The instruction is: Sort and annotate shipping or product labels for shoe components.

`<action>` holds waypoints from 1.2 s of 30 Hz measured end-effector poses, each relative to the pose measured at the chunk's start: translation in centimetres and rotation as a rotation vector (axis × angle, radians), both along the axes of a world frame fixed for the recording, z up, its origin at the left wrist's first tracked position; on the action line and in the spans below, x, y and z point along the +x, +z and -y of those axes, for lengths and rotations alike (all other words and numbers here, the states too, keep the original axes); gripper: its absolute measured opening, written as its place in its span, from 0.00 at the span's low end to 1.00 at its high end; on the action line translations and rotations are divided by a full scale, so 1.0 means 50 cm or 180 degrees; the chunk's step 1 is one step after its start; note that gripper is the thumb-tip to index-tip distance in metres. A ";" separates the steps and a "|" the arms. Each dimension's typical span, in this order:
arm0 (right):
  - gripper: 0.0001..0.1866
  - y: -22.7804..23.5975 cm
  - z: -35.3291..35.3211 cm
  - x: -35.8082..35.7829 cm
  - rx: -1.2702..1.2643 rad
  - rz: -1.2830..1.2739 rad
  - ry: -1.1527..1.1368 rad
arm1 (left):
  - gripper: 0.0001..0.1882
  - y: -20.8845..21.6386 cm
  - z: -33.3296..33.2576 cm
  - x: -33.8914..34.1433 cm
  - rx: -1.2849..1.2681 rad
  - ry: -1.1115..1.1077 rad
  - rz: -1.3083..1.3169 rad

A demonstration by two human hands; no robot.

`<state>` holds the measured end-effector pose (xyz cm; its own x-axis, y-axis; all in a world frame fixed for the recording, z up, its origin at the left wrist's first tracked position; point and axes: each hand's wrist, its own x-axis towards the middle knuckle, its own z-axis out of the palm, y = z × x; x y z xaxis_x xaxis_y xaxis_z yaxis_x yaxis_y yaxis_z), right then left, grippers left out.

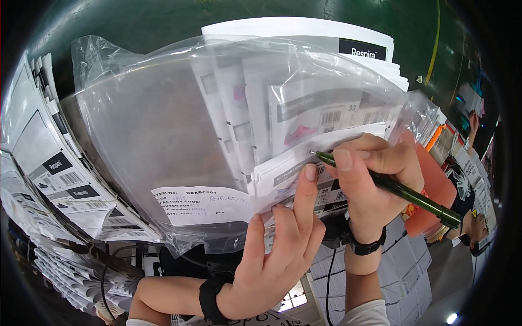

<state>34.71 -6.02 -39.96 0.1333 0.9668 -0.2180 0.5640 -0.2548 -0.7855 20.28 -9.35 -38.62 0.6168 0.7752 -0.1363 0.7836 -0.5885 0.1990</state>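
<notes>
Right-hand grip [383, 176], head view: closed around a dark green pen [411, 198], whose tip is held at the stack of printed sheets [278, 167] that appears to be laid over a clear plastic bag [138, 108]; actual tip contact cannot be told. By the left hand [276, 266] nothing is clasped, its fingers being spread and rested on the stack, right of a white label [199, 206]. Judged risk: if fingertip pressure is kept too light, the sheets could be slid across the slick, yielding bag and any pen stroke skewed.
</notes>
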 end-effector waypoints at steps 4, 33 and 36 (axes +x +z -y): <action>0.12 -0.014 0.013 -0.010 0.0258 -0.0956 -0.0943 | 0.08 0.000 -0.001 0.003 0.0034 0.0072 -0.0008; 0.18 0.042 0.056 0.012 0.0862 -0.0725 -0.0568 | 0.20 0.028 -0.044 -0.040 -0.0486 0.0400 0.0940; 0.21 0.083 0.057 0.018 0.0761 -0.0567 0.0233 | 0.33 0.028 -0.086 -0.053 -0.1097 0.0415 0.0516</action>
<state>35.60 -8.86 -35.79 0.0415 0.9991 0.0033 0.4219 -0.0145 -0.9065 17.64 -5.03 -37.20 0.5512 0.7742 -0.3111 0.7895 -0.3633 0.4946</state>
